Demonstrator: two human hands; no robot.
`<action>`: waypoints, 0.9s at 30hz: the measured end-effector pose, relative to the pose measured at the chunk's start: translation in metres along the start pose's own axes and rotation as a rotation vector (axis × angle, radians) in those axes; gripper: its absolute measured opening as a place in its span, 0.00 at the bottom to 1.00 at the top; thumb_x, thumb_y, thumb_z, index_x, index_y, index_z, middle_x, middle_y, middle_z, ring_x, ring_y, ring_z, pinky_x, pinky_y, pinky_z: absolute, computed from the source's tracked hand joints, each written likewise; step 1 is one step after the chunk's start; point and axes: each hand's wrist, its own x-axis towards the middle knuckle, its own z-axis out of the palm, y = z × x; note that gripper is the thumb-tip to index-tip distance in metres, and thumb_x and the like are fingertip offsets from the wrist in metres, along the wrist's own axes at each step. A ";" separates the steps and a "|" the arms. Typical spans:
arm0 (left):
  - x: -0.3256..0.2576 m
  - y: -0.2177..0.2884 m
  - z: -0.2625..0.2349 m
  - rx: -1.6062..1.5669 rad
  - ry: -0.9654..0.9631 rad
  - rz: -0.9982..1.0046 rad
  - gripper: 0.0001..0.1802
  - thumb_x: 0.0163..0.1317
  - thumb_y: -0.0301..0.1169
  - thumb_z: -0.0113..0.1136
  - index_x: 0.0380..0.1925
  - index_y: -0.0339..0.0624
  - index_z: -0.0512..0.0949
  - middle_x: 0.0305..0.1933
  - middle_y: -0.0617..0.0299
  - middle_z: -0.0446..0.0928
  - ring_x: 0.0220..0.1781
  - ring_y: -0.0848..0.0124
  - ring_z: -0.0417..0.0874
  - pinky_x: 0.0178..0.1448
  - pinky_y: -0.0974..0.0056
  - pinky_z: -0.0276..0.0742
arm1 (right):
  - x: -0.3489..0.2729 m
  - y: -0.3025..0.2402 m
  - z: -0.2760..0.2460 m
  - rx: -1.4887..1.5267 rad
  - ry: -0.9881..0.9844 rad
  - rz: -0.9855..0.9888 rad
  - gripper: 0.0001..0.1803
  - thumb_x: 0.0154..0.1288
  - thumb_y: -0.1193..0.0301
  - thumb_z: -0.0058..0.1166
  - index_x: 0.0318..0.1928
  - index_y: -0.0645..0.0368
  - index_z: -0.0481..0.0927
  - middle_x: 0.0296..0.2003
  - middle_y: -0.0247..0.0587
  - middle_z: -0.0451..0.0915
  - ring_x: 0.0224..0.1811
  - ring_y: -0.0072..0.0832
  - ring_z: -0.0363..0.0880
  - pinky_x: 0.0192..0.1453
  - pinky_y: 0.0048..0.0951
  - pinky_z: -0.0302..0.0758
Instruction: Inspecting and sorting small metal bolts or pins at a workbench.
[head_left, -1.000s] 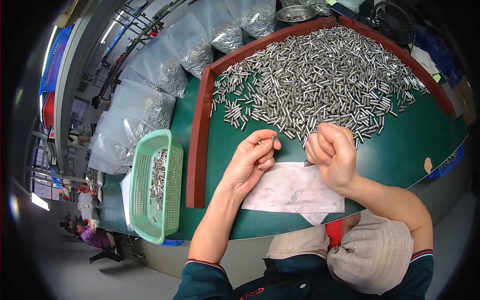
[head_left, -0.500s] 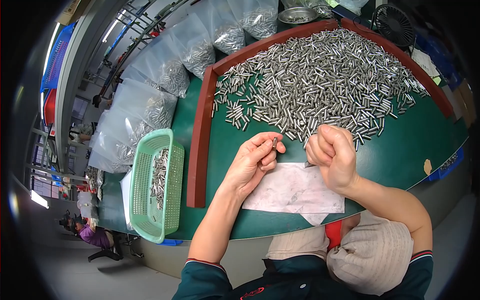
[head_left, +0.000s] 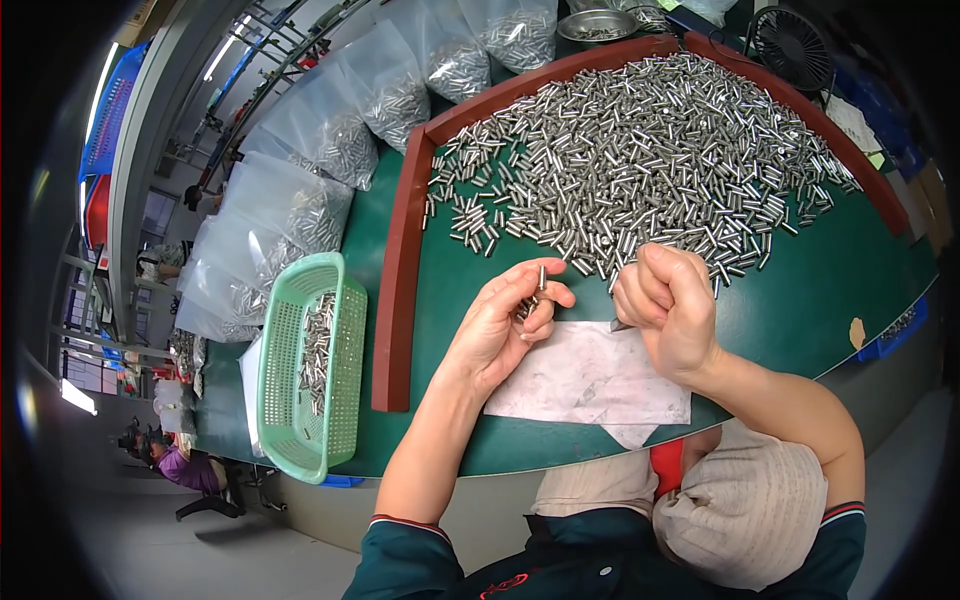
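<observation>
My left hand (head_left: 505, 318) pinches a short silver metal pin (head_left: 543, 278) upright between thumb and forefinger. More such pins (head_left: 524, 308) lie in the curled fingers below. Beside it my right hand (head_left: 672, 310) is closed in a fist, thumb on top; a dark pointed end of something (head_left: 619, 325) pokes out under it, its kind hidden. Beneath both hands a stained white cloth (head_left: 580, 375) lies on the green table (head_left: 770, 330). Just beyond them spreads a large heap of the same pins (head_left: 650, 150).
Dark red wooden bars (head_left: 397, 290) fence the heap. Left of them stands a green plastic basket (head_left: 345, 400) partly filled with pins. Clear bags of pins (head_left: 345, 140) line the far left edge. At the back are a metal bowl (head_left: 597, 27) and a black fan (head_left: 790, 48).
In my left hand the pinched pin now stands higher and more upright, and the pins in the palm have come into sight. The right fist has barely moved.
</observation>
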 end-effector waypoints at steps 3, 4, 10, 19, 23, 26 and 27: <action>0.000 -0.001 0.000 -0.134 0.019 0.043 0.12 0.62 0.35 0.44 0.23 0.41 0.67 0.22 0.60 0.70 0.15 0.80 0.58 0.20 0.76 0.54 | -0.001 -0.001 -0.003 0.032 -0.018 0.013 0.21 0.60 0.67 0.35 0.10 0.52 0.52 0.06 0.27 0.51 0.10 0.16 0.44 0.15 0.21 0.44; 0.001 -0.003 -0.004 -0.135 0.019 0.042 0.12 0.62 0.35 0.44 0.23 0.41 0.67 0.22 0.60 0.70 0.15 0.80 0.58 0.20 0.76 0.54 | -0.001 -0.001 -0.004 0.066 -0.037 0.028 0.20 0.60 0.68 0.36 0.11 0.53 0.53 0.07 0.27 0.53 0.11 0.15 0.46 0.16 0.20 0.46; 0.012 -0.012 0.001 1.098 0.308 0.574 0.07 0.53 0.29 0.57 0.30 0.38 0.77 0.16 0.66 0.71 0.15 0.76 0.68 0.21 0.72 0.63 | 0.000 0.000 -0.003 0.062 -0.032 0.024 0.20 0.60 0.68 0.36 0.11 0.53 0.53 0.07 0.27 0.53 0.11 0.15 0.46 0.16 0.20 0.46; 0.020 -0.015 0.003 1.711 0.265 0.723 0.05 0.50 0.27 0.55 0.28 0.40 0.75 0.21 0.53 0.75 0.23 0.57 0.76 0.27 0.59 0.70 | 0.001 0.001 -0.004 0.048 -0.027 0.023 0.21 0.60 0.67 0.37 0.11 0.52 0.53 0.07 0.27 0.54 0.11 0.15 0.46 0.16 0.19 0.46; 0.019 -0.013 0.005 1.670 0.291 0.661 0.05 0.50 0.27 0.55 0.27 0.39 0.73 0.21 0.52 0.75 0.23 0.56 0.76 0.27 0.58 0.69 | 0.000 0.000 -0.004 0.040 -0.022 0.012 0.21 0.61 0.67 0.37 0.11 0.52 0.53 0.07 0.26 0.54 0.11 0.14 0.46 0.15 0.19 0.46; 0.019 -0.013 0.002 1.671 0.288 0.637 0.05 0.50 0.27 0.55 0.27 0.38 0.74 0.21 0.52 0.75 0.24 0.55 0.76 0.27 0.57 0.69 | 0.001 0.000 -0.004 0.043 -0.023 0.013 0.21 0.60 0.67 0.37 0.11 0.52 0.53 0.07 0.26 0.54 0.11 0.14 0.46 0.15 0.19 0.45; 0.020 -0.014 0.001 1.658 0.290 0.671 0.05 0.50 0.27 0.55 0.27 0.38 0.74 0.21 0.52 0.75 0.24 0.56 0.76 0.27 0.57 0.69 | 0.001 0.001 -0.005 0.047 -0.019 0.018 0.21 0.60 0.67 0.37 0.11 0.52 0.53 0.07 0.26 0.54 0.11 0.14 0.46 0.15 0.19 0.45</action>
